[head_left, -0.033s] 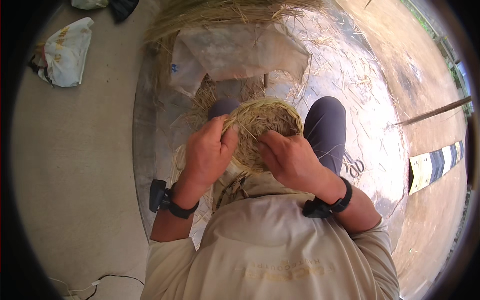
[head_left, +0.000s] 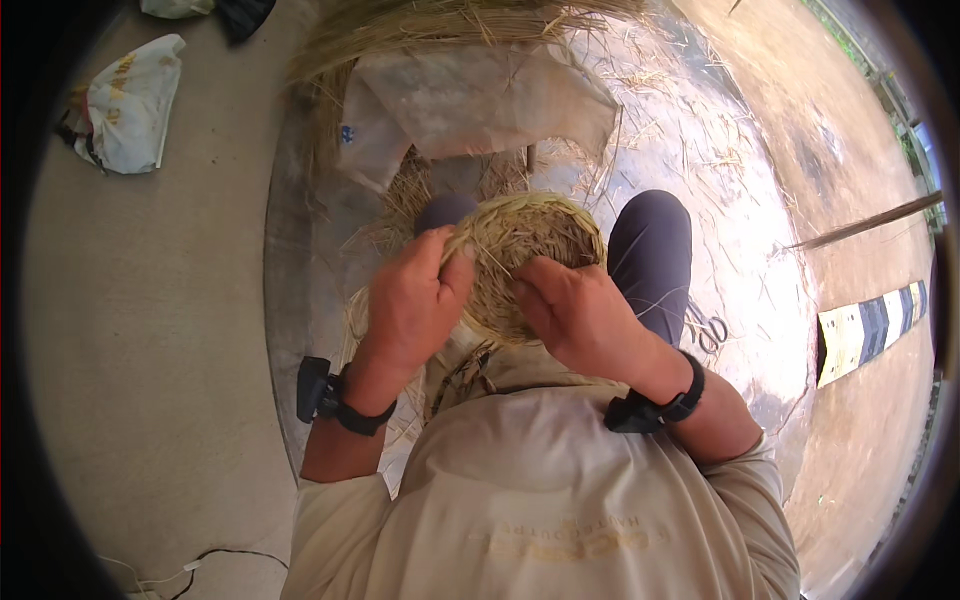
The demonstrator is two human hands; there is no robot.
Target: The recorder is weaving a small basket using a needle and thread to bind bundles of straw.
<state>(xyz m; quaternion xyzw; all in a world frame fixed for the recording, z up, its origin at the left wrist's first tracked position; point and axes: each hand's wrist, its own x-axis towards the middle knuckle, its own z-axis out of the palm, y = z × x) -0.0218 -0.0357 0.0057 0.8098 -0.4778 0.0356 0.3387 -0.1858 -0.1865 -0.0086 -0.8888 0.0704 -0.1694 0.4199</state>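
A round, shallow woven straw basket [head_left: 545, 212] is held tilted between my knees, its hollow side up. My left hand [head_left: 415, 290] is closed on the basket's left rim, thumb on the inner side and fingers mostly hidden behind it. Inside the basket, my right hand [head_left: 580, 310] is closed in a pinch near the right part of the weave. Pale straw shows by its fingertips, but what lies between them is hidden. Loose straw ends stick up from the basket's inner wall.
A crumpled translucent plastic sheet [head_left: 480, 100] lies beyond the basket, with a heap of long straw [head_left: 440, 35] behind it. Scissors [head_left: 710, 332] rest right of my right knee. A white sack [head_left: 130, 105] is far left, a striped block [head_left: 872, 335] far right. Straw bits litter the mat [head_left: 735, 240].
Both hands and the basket have shifted up very slightly. The grips look the same.
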